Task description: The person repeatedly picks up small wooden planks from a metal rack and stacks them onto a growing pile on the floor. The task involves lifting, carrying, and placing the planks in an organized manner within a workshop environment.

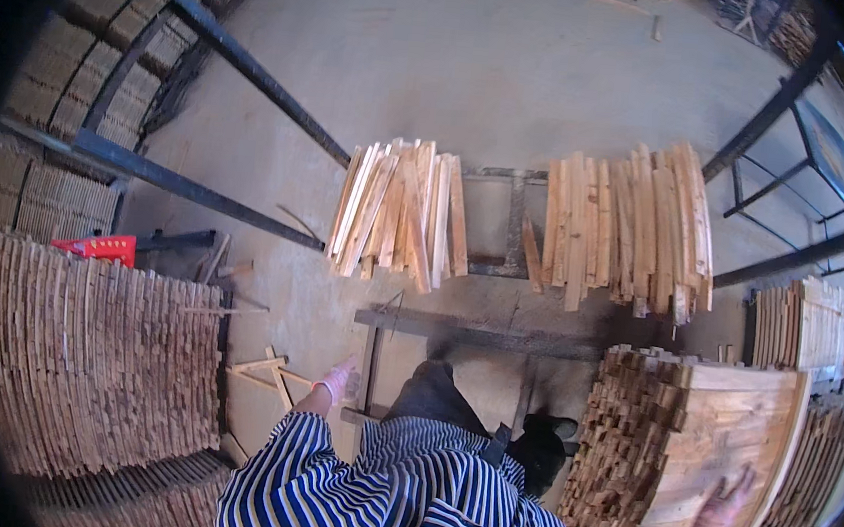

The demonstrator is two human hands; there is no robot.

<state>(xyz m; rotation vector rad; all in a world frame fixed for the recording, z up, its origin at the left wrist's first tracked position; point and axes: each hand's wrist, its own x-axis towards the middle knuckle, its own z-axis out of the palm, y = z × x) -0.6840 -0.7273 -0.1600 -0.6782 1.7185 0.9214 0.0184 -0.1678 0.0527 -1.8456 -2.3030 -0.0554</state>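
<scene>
My right hand (719,510) is stretched out with its fingers apart, over the top of a tall stack of wooden boards (730,411) on my right. Whether it touches the boards I cannot tell. My left hand (337,381) hangs beside my body at the left, its fingers reaching forward and holding nothing that I can see; it is a little blurred. Nearest to that hand, crossed wooden strips (272,373) lie on the floor. In front of me, two bundles of loose wooden slats, one left (401,212) and one right (631,227), rest on a dark metal frame.
A dark metal bar (476,335) runs across just ahead of my feet. Long metal rails (267,79) spread outward on both sides. High stacked wood (93,355) stands at the left, with a red piece (102,248) behind it. More stacked boards (803,327) stand far right.
</scene>
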